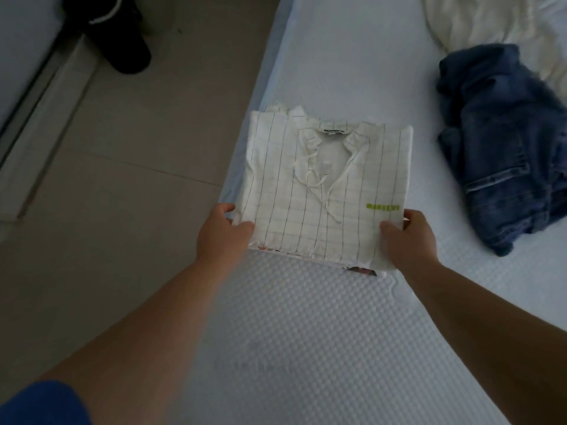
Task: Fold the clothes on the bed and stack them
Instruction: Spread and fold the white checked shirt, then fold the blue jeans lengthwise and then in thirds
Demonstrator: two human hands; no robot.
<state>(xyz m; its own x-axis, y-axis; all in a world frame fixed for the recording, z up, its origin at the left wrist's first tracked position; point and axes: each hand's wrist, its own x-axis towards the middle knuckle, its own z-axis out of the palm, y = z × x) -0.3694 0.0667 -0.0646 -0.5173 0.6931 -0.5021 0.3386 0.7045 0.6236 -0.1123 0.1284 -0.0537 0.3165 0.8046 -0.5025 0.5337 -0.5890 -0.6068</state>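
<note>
A folded white shirt with thin dark stripes and a green logo [328, 185] lies near the left edge of the bed [306, 332]. My left hand [221, 234] grips its near left corner, thumb on top. My right hand [408, 237] grips its near right corner the same way. Under the shirt's near edge peeks another folded garment with a coloured print [362, 270]. A crumpled pair of blue jeans [506, 148] lies unfolded to the right.
A cream blanket [497, 23] is bunched at the far right of the bed. Tiled floor [138, 148] runs along the bed's left side, with a dark boot-like object [119, 32] at the far left.
</note>
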